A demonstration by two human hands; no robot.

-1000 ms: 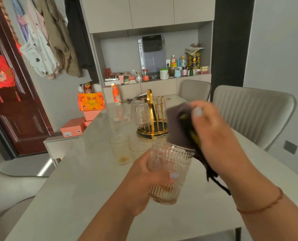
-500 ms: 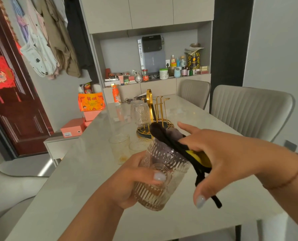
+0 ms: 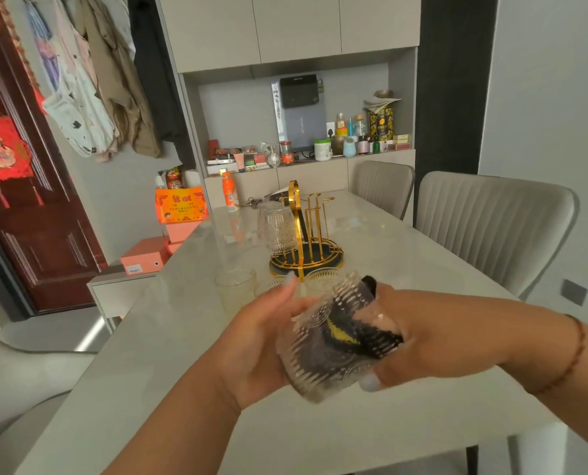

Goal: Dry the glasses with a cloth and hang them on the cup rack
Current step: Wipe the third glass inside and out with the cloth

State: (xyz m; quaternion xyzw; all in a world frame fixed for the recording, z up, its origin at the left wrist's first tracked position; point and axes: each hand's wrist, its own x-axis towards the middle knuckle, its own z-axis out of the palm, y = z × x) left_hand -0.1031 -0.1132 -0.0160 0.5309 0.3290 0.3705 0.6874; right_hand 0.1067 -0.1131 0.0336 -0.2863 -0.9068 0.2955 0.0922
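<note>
My left hand (image 3: 255,341) holds a ribbed clear glass (image 3: 315,368) tilted on its side above the table, mouth toward the right. My right hand (image 3: 422,334) has its fingers inside the glass, pressing a dark cloth (image 3: 347,334) with a yellow patch against the inner wall; its thumb lies on the outside. Behind stands the gold cup rack (image 3: 311,231) on a dark round base, with one glass (image 3: 279,231) hung upside down on its left side. An upright glass (image 3: 234,289) stands on the table in front of the rack, and two more rims show just behind my hands.
The pale table (image 3: 142,389) runs away from me. Two grey chairs (image 3: 491,228) stand along its right side. An orange bottle (image 3: 230,192) and small items lie at the far end. Orange boxes (image 3: 179,204) sit on a low side unit at the left.
The glass has tipped from upright onto its side. My right hand has pushed the cloth from the rim down inside the glass.
</note>
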